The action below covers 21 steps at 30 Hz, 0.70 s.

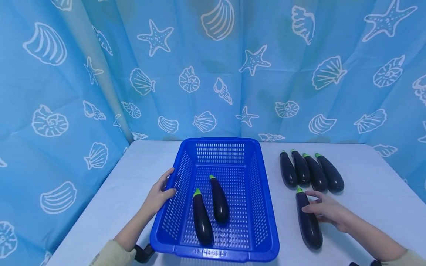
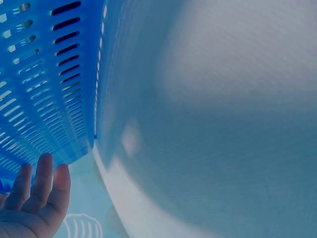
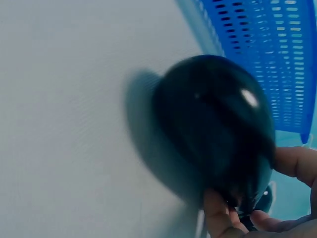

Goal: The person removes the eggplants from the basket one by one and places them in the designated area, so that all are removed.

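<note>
My right hand [image 1: 327, 210] grips an eggplant [image 1: 309, 225] near its green-capped end, with thumb and fingers on opposite sides. The right wrist view shows this eggplant's rounded dark end [image 3: 213, 109] large, its shadow on the white surface beside it. My left hand [image 1: 159, 195] rests at the left rim of a blue perforated plastic basket [image 1: 269, 207], thumb and index finger touching the rim. Its other fingers [image 2: 43, 183] extend fairly straight along the outside wall in the left wrist view. Inside the basket lie two eggplants, one left [image 1: 202, 220] and one right [image 1: 219, 201].
Several more eggplants [image 1: 316, 171] lie side by side on the white table [image 1: 359, 173], right of the basket and beyond my right hand. A blue curtain [image 1: 213, 74] with white shells and starfish hangs behind the table and along its left side.
</note>
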Each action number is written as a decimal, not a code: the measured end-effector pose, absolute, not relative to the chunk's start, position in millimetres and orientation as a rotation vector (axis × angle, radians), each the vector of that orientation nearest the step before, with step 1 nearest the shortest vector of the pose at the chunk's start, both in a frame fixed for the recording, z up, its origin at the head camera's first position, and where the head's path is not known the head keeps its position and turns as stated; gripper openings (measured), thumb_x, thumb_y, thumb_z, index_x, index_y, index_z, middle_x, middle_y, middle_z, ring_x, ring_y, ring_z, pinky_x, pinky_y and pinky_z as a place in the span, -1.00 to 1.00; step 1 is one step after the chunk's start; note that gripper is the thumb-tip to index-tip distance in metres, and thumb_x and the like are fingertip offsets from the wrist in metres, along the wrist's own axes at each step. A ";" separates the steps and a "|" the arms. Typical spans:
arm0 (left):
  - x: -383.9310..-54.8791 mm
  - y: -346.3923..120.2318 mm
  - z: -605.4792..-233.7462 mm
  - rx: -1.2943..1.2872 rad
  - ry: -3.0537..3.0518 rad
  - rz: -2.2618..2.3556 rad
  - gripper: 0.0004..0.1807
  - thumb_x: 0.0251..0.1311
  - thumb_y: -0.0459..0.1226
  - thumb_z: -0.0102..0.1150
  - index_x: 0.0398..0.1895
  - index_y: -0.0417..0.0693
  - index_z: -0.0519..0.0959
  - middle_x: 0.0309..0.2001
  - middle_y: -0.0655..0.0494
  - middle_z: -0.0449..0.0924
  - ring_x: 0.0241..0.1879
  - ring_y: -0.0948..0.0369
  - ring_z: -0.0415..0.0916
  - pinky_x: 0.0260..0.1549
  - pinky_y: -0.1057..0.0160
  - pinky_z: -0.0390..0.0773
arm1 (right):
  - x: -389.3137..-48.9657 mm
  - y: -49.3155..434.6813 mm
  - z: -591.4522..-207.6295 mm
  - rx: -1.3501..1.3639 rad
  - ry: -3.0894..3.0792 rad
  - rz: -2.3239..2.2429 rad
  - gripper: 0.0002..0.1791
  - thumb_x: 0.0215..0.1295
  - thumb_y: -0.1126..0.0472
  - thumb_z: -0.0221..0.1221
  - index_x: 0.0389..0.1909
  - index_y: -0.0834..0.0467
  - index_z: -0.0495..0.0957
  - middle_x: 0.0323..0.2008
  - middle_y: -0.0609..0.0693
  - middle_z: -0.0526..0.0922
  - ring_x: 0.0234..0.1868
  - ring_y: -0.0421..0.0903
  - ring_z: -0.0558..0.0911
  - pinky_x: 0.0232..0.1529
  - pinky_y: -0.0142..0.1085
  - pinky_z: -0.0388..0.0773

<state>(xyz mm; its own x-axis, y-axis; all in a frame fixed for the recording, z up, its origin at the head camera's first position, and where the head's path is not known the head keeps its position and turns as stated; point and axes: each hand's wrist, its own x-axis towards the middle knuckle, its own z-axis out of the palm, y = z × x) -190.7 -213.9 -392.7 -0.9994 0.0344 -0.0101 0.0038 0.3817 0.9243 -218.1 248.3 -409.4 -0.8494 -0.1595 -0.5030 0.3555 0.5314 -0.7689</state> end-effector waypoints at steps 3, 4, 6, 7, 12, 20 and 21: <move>-190.4 -213.6 -393.5 0.037 2.591 1.733 -0.24 0.09 -0.33 -0.04 0.40 0.11 -0.01 0.33 -0.25 0.11 0.15 -0.27 0.29 -0.16 -0.13 0.54 | -218.5 248.0 -412.3 0.162 2.253 -1.274 -0.07 0.17 0.07 0.12 0.34 0.40 -0.21 0.21 0.60 -0.05 0.16 0.44 0.22 0.06 0.14 0.39; -190.5 -213.6 -393.7 0.041 2.592 1.734 -0.24 0.09 -0.32 -0.04 0.40 0.11 -0.01 0.32 -0.25 0.11 0.15 -0.27 0.29 -0.16 -0.13 0.54 | -218.7 247.9 -412.8 0.164 2.255 -1.270 -0.07 0.17 0.07 0.12 0.34 0.39 -0.21 0.21 0.60 -0.06 0.16 0.45 0.20 0.06 0.14 0.38; -190.6 -213.7 -394.0 0.045 2.595 1.734 -0.24 0.09 -0.32 -0.04 0.40 0.11 -0.01 0.32 -0.25 0.11 0.15 -0.27 0.29 -0.15 -0.13 0.54 | -219.0 247.7 -412.7 0.166 2.253 -1.263 -0.07 0.17 0.05 0.11 0.34 0.38 -0.22 0.22 0.60 -0.07 0.16 0.46 0.19 0.06 0.15 0.38; -190.7 -213.8 -394.1 0.047 2.599 1.732 -0.24 0.09 -0.32 -0.04 0.40 0.11 -0.01 0.32 -0.25 0.11 0.15 -0.27 0.29 -0.15 -0.13 0.53 | -219.1 247.5 -412.4 0.169 2.252 -1.257 -0.07 0.17 0.04 0.11 0.34 0.37 -0.22 0.22 0.60 -0.08 0.15 0.46 0.18 0.06 0.15 0.38; -190.8 -214.0 -394.5 0.048 2.606 1.727 -0.24 0.10 -0.32 -0.04 0.40 0.11 -0.01 0.32 -0.25 0.12 0.15 -0.27 0.29 -0.15 -0.13 0.53 | -220.3 247.5 -412.5 0.184 2.241 -1.239 -0.05 0.17 0.02 0.11 0.34 0.36 -0.24 0.22 0.58 -0.08 0.13 0.46 0.19 0.03 0.16 0.40; -190.8 -213.7 -394.7 0.037 2.604 1.731 -0.24 0.09 -0.32 -0.04 0.40 0.10 -0.01 0.33 -0.25 0.10 0.16 -0.28 0.27 -0.13 -0.14 0.51 | -220.4 251.6 -404.2 0.139 2.247 -1.251 -0.07 0.19 0.02 0.09 0.33 0.42 -0.23 0.10 0.51 0.25 0.01 0.29 0.42 -0.07 0.06 0.51; -190.8 -213.6 -394.8 0.036 2.606 1.729 -0.24 0.09 -0.32 -0.04 0.40 0.10 -0.01 0.33 -0.25 0.10 0.16 -0.28 0.27 -0.13 -0.14 0.51 | -220.5 252.7 -402.2 0.120 2.256 -1.260 -0.08 0.21 0.03 0.08 0.32 0.43 -0.22 0.10 0.50 0.27 0.00 0.27 0.44 -0.08 0.05 0.52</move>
